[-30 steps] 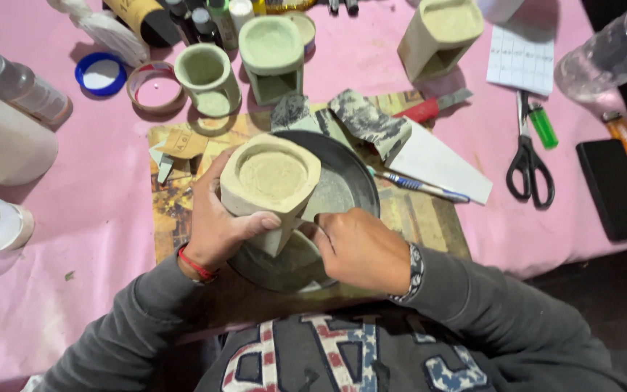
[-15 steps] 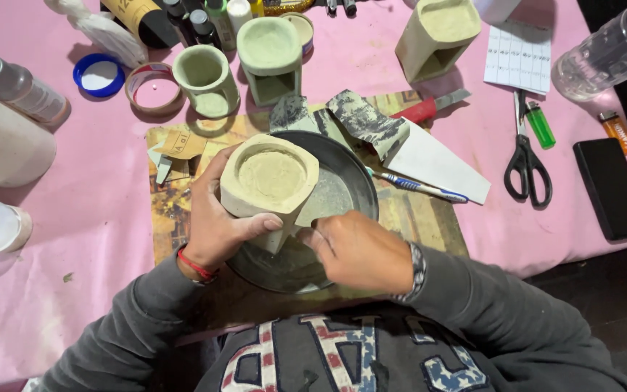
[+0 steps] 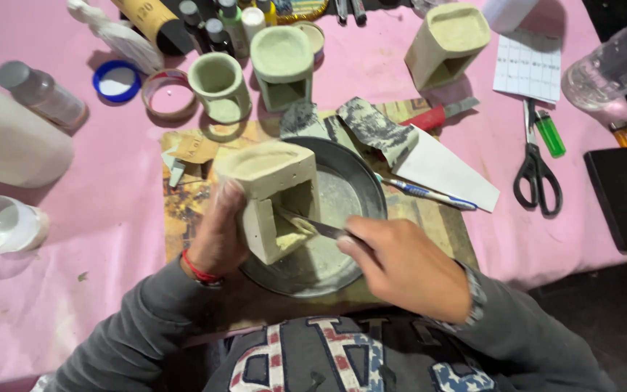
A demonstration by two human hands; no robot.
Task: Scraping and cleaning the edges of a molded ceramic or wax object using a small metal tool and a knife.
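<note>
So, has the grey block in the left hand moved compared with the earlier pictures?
Yes. The grey block has tipped, its side opening now facing the blade, still over the metal dish.

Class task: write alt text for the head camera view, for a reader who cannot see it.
A person's left hand holds a blocky grey cast holder over a round metal tray while the right hand works a thin blade into its side opening. Similar casts, bottles, scissors and a toothbrush lie on the pink table.
</note>
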